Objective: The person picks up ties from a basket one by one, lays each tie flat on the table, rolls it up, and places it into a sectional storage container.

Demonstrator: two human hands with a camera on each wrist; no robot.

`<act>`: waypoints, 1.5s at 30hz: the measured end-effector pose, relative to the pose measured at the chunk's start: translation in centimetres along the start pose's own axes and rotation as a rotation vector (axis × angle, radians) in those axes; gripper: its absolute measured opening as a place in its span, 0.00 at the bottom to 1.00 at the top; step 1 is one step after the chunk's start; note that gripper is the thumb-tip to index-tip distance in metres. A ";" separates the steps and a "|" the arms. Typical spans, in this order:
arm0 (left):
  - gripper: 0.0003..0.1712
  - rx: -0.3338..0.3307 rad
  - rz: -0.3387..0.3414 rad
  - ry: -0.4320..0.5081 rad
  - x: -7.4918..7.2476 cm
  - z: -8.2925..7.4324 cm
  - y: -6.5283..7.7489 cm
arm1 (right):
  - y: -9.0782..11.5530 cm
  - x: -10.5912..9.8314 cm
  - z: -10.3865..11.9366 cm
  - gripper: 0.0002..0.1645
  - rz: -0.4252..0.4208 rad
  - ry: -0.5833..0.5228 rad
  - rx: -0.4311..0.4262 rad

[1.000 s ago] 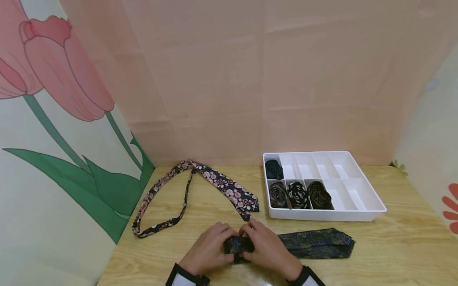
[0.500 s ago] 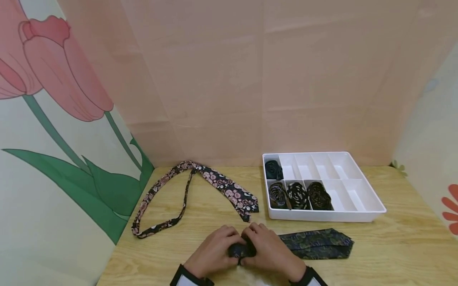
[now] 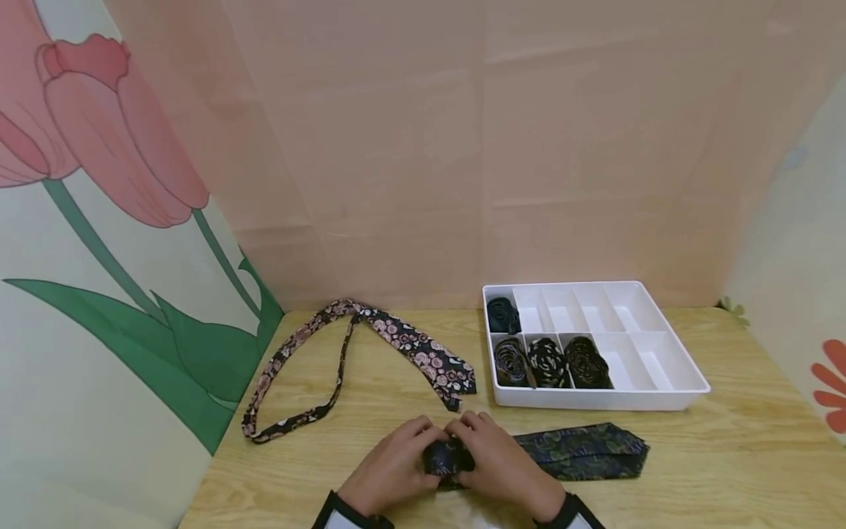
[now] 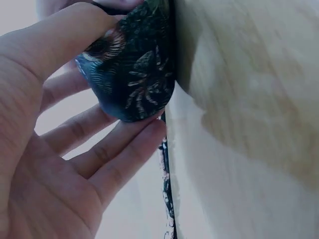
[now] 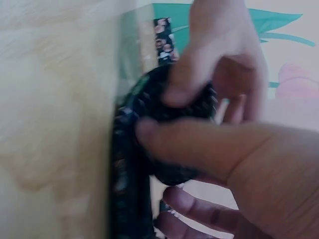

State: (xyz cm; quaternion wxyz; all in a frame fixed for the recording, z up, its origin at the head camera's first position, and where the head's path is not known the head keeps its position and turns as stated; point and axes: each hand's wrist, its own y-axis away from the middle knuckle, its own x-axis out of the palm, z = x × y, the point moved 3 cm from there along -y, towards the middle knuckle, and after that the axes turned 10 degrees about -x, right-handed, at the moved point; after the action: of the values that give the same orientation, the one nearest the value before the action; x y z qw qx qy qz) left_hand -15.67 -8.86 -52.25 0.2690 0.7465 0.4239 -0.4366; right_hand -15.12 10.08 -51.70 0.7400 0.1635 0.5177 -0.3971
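A dark blue-green patterned necktie (image 3: 581, 452) lies partly rolled on the table, its wide end flat and pointing right. My left hand (image 3: 394, 467) grips the left side of the rolled part (image 3: 444, 457), thumb toward me and fingers behind. From the other side my right hand (image 3: 500, 464) pinches the same roll. In the left wrist view the roll (image 4: 132, 69) shows a leaf pattern, held between thumb and fingers. The right wrist view is blurred; both thumbs press the coil (image 5: 172, 172) there, and the unrolled strip (image 5: 128, 199) runs along the tabletop.
A floral necktie (image 3: 429, 356) lies looped at the left on the wooden table (image 3: 727, 455). Behind on the right stands a white divided tray (image 3: 595, 399); several compartments hold rolled ties (image 3: 547, 361), others are bare. A tan sheet (image 3: 396, 147) hangs behind the table.
Both hands have kept turning and pressing the roll in nearly the same spot. The flat end of the dark tie has shifted slightly left.
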 end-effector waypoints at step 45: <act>0.38 -0.024 0.051 0.034 0.1 0.4 -0.1 | 0.1 -0.5 0.4 0.34 0.011 0.136 0.067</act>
State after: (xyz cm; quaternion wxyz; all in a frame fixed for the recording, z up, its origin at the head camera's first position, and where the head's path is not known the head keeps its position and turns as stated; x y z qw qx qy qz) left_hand -15.87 -9.07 -52.55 0.2821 0.7610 0.4144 -0.4118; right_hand -14.86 10.08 -51.15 0.6994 0.2176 0.5523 -0.3982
